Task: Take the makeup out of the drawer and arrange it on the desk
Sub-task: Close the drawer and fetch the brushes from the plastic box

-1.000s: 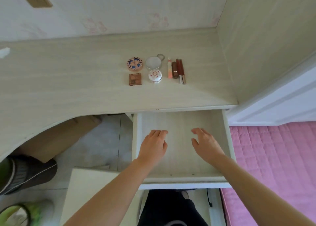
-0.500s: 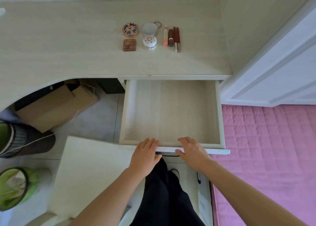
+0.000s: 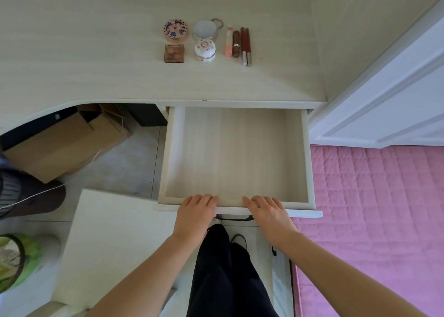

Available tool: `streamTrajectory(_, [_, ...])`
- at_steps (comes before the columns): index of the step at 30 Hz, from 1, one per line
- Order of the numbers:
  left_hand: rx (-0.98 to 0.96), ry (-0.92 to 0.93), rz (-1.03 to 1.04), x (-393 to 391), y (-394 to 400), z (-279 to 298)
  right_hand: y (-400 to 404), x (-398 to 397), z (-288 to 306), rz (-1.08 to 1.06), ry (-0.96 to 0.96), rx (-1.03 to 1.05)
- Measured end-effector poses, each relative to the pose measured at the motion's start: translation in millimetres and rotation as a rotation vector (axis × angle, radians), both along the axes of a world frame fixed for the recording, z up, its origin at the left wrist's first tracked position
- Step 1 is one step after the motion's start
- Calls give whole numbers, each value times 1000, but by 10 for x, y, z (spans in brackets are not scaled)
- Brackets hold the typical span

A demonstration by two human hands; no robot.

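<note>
Both hands, left hand (image 3: 195, 212) & right hand (image 3: 268, 212), rest fingers together, flat on drawer (image 3: 236, 155) front rim. Beyond drawer, makeup (image 3: 207, 41) sits grouped on desk (image 3: 96, 64). Risk: hard shove jolts desk, upright jars topple.

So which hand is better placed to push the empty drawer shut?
Neither clearly: left hand and right hand both rest on the drawer front edge, either side of centre. Both together looks best.

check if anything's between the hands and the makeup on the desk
Only the open drawer, which shows nothing inside. Both the left hand and right hand rest on its front edge, and the makeup lies on the desk beyond it with bare desktop in front.
</note>
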State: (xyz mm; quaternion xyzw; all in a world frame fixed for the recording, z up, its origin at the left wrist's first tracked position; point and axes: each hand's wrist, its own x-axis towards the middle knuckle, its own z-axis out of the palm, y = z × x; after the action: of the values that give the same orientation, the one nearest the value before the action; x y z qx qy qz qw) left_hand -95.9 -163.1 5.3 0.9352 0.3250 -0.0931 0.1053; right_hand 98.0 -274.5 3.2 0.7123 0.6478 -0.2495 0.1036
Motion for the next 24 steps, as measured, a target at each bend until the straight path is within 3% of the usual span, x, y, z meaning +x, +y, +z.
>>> streamTrajectory(11, [105, -45, -7, 288, 373, 67, 362, 307, 41, 27, -15, 64])
streamTrajectory(24, [56, -166, 95, 661, 948, -43, 935, 670, -27, -8, -8, 178])
